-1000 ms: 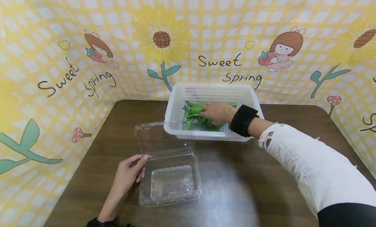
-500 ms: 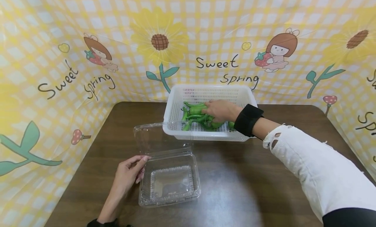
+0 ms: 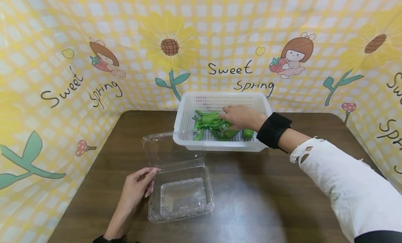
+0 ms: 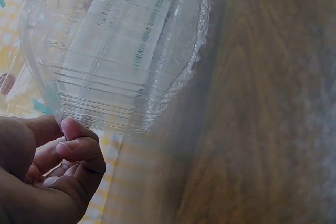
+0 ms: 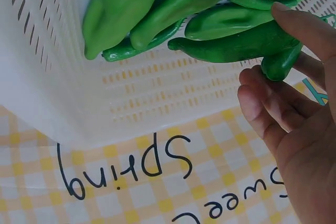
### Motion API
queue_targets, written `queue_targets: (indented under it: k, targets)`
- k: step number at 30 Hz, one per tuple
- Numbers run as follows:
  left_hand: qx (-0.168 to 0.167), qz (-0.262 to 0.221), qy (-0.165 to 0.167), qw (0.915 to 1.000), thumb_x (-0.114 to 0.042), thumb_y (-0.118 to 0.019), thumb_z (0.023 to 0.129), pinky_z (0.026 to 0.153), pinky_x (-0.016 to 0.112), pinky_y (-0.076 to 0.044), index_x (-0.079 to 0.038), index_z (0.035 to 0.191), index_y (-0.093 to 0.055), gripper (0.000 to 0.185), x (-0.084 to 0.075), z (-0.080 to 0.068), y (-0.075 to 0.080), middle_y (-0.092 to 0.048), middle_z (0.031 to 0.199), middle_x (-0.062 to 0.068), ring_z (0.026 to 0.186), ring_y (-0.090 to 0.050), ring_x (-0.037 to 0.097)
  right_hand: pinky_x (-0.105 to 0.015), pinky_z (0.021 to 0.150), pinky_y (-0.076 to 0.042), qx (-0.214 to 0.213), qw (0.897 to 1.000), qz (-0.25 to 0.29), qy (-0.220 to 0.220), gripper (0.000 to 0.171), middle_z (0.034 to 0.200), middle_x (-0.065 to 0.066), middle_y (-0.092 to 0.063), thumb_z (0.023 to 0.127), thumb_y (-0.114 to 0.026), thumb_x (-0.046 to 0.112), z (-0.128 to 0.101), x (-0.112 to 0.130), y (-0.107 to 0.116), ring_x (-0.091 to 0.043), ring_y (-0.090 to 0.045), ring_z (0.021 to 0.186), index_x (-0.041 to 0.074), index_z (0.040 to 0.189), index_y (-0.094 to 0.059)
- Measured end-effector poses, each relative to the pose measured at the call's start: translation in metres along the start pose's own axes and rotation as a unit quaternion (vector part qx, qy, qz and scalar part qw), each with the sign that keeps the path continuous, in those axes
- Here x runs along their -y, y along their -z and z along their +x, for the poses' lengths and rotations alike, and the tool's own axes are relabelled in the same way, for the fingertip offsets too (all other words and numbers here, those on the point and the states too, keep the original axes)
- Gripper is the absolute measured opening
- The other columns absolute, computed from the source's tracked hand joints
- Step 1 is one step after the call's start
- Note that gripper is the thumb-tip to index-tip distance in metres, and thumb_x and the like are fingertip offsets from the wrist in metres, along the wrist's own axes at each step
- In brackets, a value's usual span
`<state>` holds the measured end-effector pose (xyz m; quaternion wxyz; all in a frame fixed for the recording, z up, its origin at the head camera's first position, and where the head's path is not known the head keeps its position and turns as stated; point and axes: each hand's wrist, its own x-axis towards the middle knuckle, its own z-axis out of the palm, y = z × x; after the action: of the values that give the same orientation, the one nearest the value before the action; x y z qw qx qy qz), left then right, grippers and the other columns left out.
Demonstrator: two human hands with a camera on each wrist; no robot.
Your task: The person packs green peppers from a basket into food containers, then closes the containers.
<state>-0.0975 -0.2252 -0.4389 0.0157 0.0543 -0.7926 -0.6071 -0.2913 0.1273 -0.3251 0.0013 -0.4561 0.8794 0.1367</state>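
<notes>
Pinches the clear container [image 3: 182,197] near its hinge corner with the left grip [image 3: 137,185], on the table [image 3: 251,194] before the white basket [image 3: 226,146]; holds the right grip [image 3: 242,117] spread over green peppers [image 3: 209,119] inside.

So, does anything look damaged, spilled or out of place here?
Only the white sleeve: it has ragged holes near its cuff, so it looks torn, though that may be its style. I see nothing spilled: the visible green peppers lie inside the white basket, none on the table.
</notes>
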Motion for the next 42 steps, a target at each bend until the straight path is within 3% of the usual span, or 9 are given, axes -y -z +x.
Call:
queue_targets:
  k: [10,17,25,42]
  targets:
    - [-0.002,0.002,0.007,1.0,-0.028,-0.063,0.098,0.037,0.026,-0.042,0.0,0.112,-0.071,0.032,0.001,-0.001,-0.001,-0.057,0.064,0.004,0.044,-0.046,0.009,-0.046,0.101,-0.052,0.014,1.0,-0.004,-0.026,0.057,0.137,-0.024,-0.056,0.088,-0.075,0.033,-0.006,0.008,0.008,-0.036,-0.059,0.121,0.005,0.135,-0.056]
    - [0.002,0.008,0.009,0.9999,-0.03,-0.063,0.098,0.037,0.025,-0.042,-0.001,0.111,-0.071,0.033,0.0,-0.001,0.0,-0.057,0.065,0.005,0.045,-0.047,0.008,-0.042,0.085,-0.057,0.004,1.0,-0.014,-0.022,0.051,0.117,-0.018,-0.063,0.087,-0.077,0.031,-0.015,0.011,0.014,-0.03,-0.064,0.101,0.005,0.127,-0.06]
    - [0.001,0.006,0.011,0.9999,-0.03,-0.062,0.099,0.037,0.025,-0.042,-0.001,0.111,-0.071,0.033,0.002,0.0,0.0,-0.057,0.064,0.003,0.045,-0.047,0.007,-0.042,0.086,-0.057,-0.005,0.999,0.004,-0.043,0.052,0.121,-0.021,-0.061,0.087,-0.077,0.031,-0.027,0.013,0.022,-0.031,-0.064,0.104,0.004,0.128,-0.06]
    - [-0.004,0.006,0.015,0.9999,-0.03,-0.063,0.098,0.037,0.025,-0.043,-0.002,0.111,-0.072,0.032,0.001,0.0,0.0,-0.058,0.064,0.006,0.044,-0.047,0.007,-0.038,0.079,-0.055,-0.019,0.996,0.034,-0.077,0.051,0.109,-0.016,-0.061,0.088,-0.077,0.033,-0.048,0.022,0.045,-0.026,-0.062,0.092,0.005,0.127,-0.06]
